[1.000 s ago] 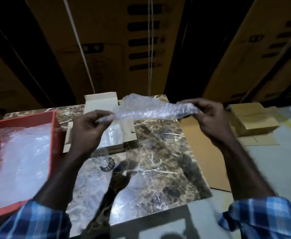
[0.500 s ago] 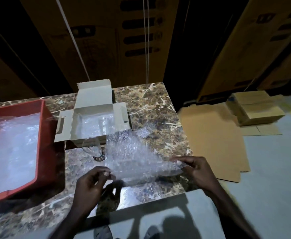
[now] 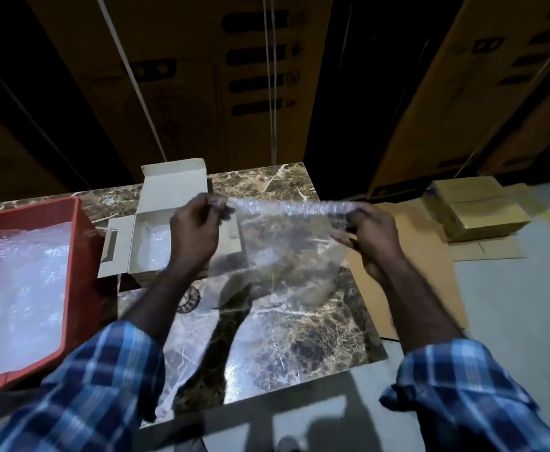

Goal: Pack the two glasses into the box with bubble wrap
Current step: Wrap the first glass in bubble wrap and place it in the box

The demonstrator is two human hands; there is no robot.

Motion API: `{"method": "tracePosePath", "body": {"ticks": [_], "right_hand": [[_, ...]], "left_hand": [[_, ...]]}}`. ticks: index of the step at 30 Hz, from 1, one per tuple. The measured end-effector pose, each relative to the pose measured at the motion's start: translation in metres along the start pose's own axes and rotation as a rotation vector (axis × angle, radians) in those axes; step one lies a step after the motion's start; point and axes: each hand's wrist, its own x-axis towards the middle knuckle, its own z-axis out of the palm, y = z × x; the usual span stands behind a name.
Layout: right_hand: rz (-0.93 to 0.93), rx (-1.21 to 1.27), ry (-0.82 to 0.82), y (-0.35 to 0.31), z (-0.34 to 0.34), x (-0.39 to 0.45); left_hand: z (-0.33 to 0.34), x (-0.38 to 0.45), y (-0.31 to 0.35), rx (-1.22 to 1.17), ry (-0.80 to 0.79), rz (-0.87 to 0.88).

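Observation:
I hold a clear sheet of bubble wrap (image 3: 286,243) stretched in the air above the marble table (image 3: 299,337). My left hand (image 3: 195,230) pinches its upper left corner and my right hand (image 3: 370,236) pinches its upper right corner. Behind my left hand stands the small white cardboard box (image 3: 149,230), flaps open, with something wrapped in bubble wrap lying inside. A glass (image 3: 187,296) lies on the table in front of the box, mostly hidden by my left forearm.
A red tray (image 3: 81,256) holding more bubble wrap sits at the table's left. Flat cardboard (image 3: 430,272) and two brown boxes (image 3: 476,210) lie on the floor to the right. Tall cartons stand behind the table.
Half a second ago my hands held the sheet low near the table's front edge. Both hands have since risen and moved away from me, and the sheet now hangs spread between them.

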Motion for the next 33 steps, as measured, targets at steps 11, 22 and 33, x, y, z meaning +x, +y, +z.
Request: {"method": "tracePosePath", "body": {"ticks": [11,22,33], "right_hand": [[-0.296,-0.123,-0.091,0.004,-0.025,-0.033],[0.094,-0.209,-0.123,0.136,-0.056,-0.087],[0.111,-0.573,-0.205,0.185,-0.053,-0.079]], "left_hand": [[-0.024,-0.035,0.026,-0.283,0.018,0.009],[-0.03,-0.188,-0.078,0.091,-0.289,-0.251],[-0.03,-0.218,-0.121,0.288,-0.186,-0.373]]}}
